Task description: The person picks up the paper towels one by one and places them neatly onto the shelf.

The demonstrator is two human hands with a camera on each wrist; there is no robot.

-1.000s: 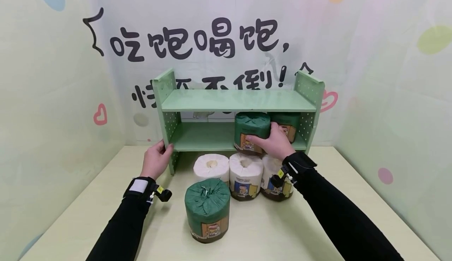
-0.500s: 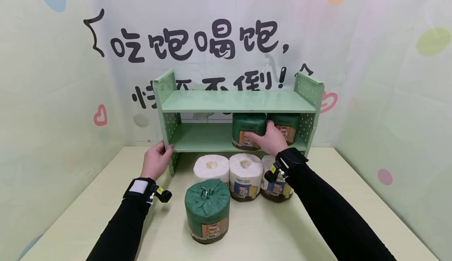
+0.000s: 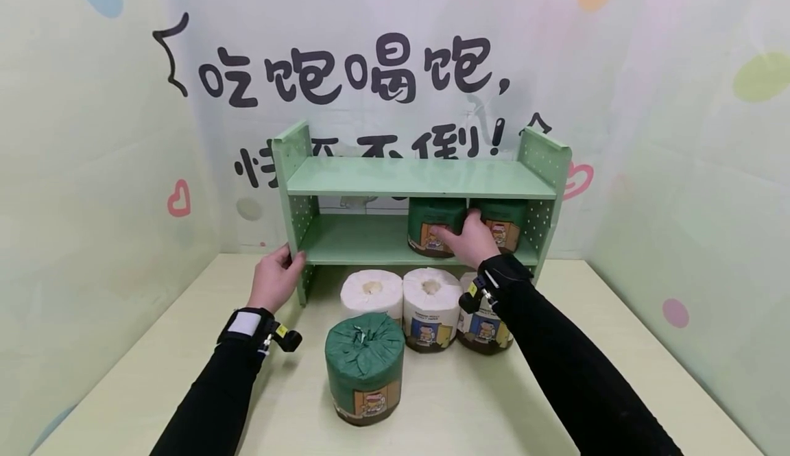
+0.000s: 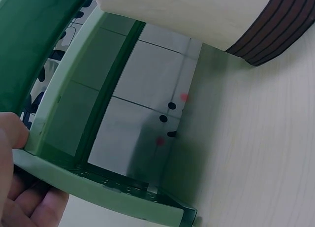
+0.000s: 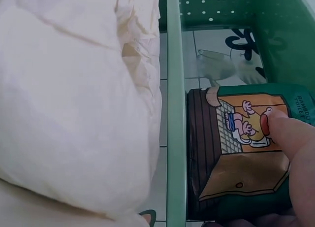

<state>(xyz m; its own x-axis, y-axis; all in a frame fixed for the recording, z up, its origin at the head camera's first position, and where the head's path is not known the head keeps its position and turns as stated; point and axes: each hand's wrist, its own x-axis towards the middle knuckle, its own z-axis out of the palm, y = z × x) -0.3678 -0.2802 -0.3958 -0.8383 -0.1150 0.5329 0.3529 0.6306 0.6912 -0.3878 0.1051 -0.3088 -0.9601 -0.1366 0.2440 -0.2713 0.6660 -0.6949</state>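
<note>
Held roll (image 3: 426, 219), green-wrapped, on the middle shelf (image 3: 358, 236) of the pale green rack (image 3: 420, 178): I see it upright, long axis vertical and printed face forward, its base apparently on the board just behind the front edge. From the fingers of the right hand (image 3: 470, 238) it lies directly to the left and in contact; the thumb crosses the printed face while the other fingers, largely hidden from me, seem to bend round the right flank, so that the roll is pinched between them. I judge the decisive relation to be the narrow gap at that flank, where the hand sits between this roll and its green neighbour (image 3: 506, 217), which stands near the right end panel (image 3: 546, 164). The right hand is plainly the nearer; the left hand (image 3: 276, 279), well apart, grips the left end panel (image 3: 293, 154), thumb on one side and curled fingers on the other. Below, I count a left white roll (image 3: 372, 293), a middle white roll (image 3: 430, 312) and a right white roll (image 3: 484, 319) in a row on the tabletop (image 3: 457, 408), the last partly covered by a wrist camera (image 3: 472, 298); a front green roll (image 3: 365, 370) stands before them. A back wall (image 3: 370, 3) with large black characters and spotted side walls (image 3: 111, 134) enclose the tabletop.
</note>
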